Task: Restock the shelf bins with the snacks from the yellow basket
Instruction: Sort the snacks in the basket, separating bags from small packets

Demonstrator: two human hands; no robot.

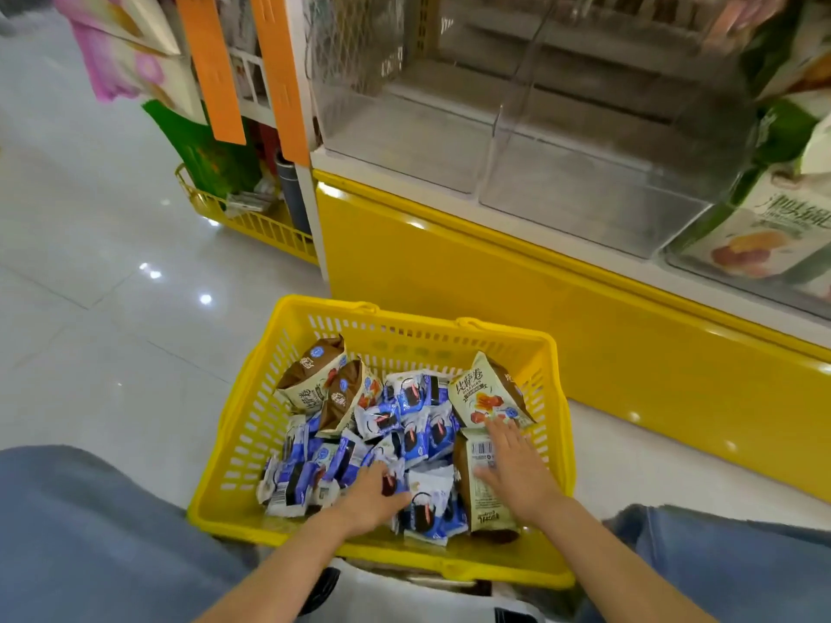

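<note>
Right hand (517, 469), fingers spread flat on a brown snack bag (483, 501), and left hand (373, 492) among blue packets (418, 415), grip unclear, inside the yellow basket (449, 326) on open floor (112, 330) beside the shelf base (494, 285), clear bins (404, 146) above.

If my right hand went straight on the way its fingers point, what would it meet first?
Probably the cream snack bag, right ahead of the right hand; its fingertips look almost at the bag's lower edge, though depth is unclear. The yellow basket wall lies beyond.

Your yellow basket (449, 337) sits below the clear shelf bins (404, 141), piled with blue-and-white snack packets (413, 397) and brown pouches (314, 375).
</note>
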